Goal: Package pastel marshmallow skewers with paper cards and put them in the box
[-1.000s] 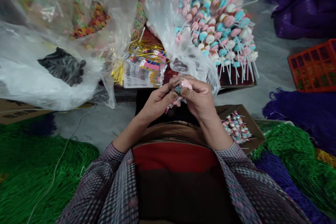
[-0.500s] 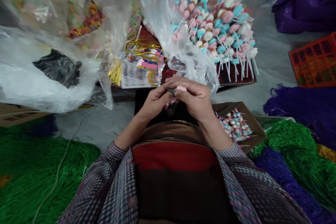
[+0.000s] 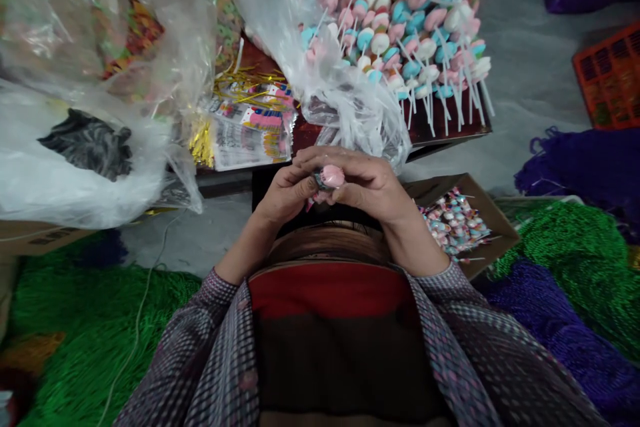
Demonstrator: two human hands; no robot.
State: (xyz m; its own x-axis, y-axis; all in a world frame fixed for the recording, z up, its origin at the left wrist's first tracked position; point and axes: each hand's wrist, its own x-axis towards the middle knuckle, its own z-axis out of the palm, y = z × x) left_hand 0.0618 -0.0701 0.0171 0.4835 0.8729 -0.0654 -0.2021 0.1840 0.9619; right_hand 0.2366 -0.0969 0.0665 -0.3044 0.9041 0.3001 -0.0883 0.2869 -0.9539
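— Both hands closed round one pink lollipop (image 3: 331, 177): left hand (image 3: 285, 193) pinching from below, right hand (image 3: 370, 188) curled over the top, fingertips meeting at the sweet.

— Looks how?

— Round, smooth, glossy pink head; something dark and shiny against its left side, too blurred to name. Held at chest height, just short of the table edge (image 3: 450, 137).

— Round about?

— Just beyond, crinkled clear plastic bag (image 3: 345, 103) spilling pastel lollipops (image 3: 415, 33) with thin white sticks fanned over the dark red top. Left of that, printed cards (image 3: 250, 130) and gold foil strips (image 3: 203, 140). Farther left, cloudy plastic bag (image 3: 55, 180) over something black.

— Room to move?

— Little. Open cardboard box (image 3: 493, 213) of wrapped sweets (image 3: 453, 220) near the right wrist; green beads (image 3: 75, 320) left, purple beads (image 3: 550, 327) right; bare grey floor (image 3: 200, 240) under the left forearm.
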